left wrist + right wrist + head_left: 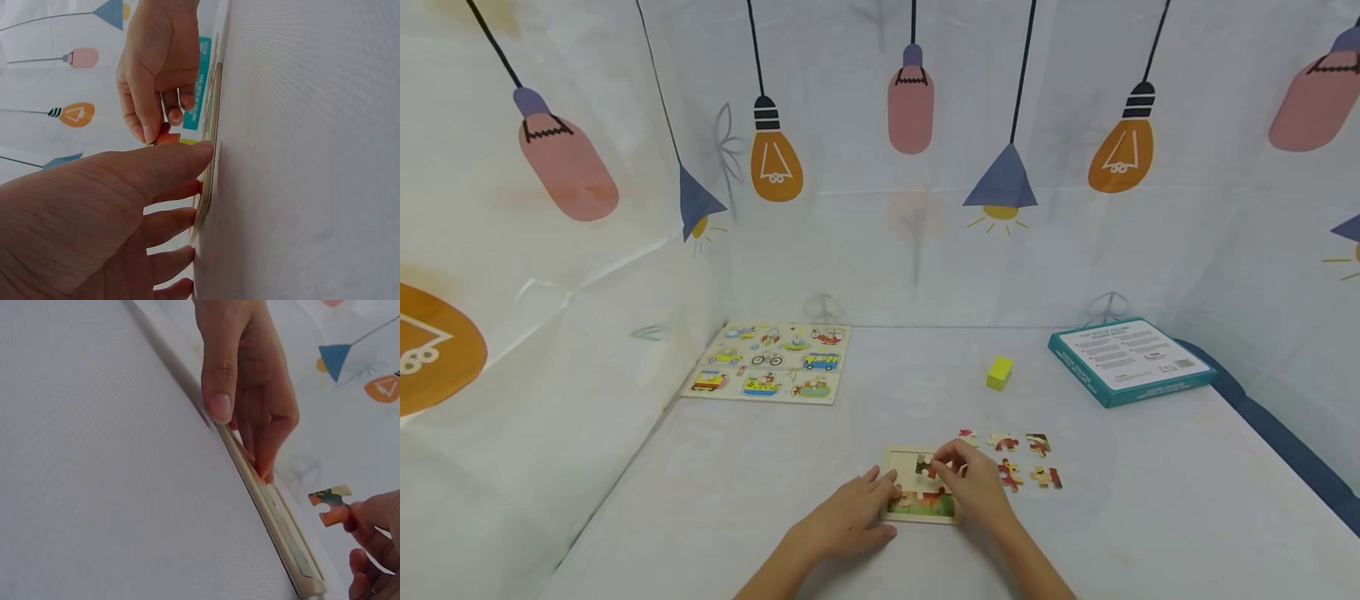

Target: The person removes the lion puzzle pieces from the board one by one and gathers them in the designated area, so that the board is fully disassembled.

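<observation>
A small wooden puzzle tray (pixel 901 463) lies flat in front of me, its lower strip filled with joined jigsaw pieces (pixel 920 504) in green and orange, its upper part bare wood. My left hand (pixel 853 512) rests at the tray's left side, fingers stretched over the rim and thumb by the near edge. Between thumb and fingertips my right hand (pixel 976 485) pinches a jigsaw piece (pixel 331 504) with dark green, cream and orange print. In the right wrist view this piece is held up above the tray.
Several loose jigsaw pieces (pixel 1010 474) lie right of the tray, some partly behind my right hand. Farther back are a yellow-green block (pixel 999 372), a teal-edged box (pixel 1131 360) at right, and a vehicle picture board (pixel 767 363) at left. Printed curtains enclose the table.
</observation>
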The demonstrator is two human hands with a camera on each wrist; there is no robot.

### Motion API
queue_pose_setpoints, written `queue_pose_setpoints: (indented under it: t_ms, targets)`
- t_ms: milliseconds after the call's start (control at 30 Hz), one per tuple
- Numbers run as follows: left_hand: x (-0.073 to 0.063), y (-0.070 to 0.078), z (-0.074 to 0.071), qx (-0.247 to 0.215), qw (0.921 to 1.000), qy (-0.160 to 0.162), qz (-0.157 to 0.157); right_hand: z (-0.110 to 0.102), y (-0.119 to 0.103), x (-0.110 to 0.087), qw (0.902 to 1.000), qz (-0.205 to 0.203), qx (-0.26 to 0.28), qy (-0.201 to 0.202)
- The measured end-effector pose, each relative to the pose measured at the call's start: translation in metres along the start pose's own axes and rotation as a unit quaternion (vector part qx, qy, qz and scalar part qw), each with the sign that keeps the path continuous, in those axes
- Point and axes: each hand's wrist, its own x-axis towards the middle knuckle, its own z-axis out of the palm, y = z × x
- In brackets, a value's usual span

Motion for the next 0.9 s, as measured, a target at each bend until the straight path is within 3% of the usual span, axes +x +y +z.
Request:
queue_pose_setpoints:
  t_ms: [267,900]
  targets:
    - [0.000,-0.003,0.003,0.003,1.0000,0.001,0.002,-0.012,0.006,0.005,0.9998,0.019,0.008,0.005]
    - [-0.001,-0.003,0.002,0.012,0.9998,0.010,0.009,-0.043,0.021,0.013,0.9951,0.071,-0.068,-0.013]
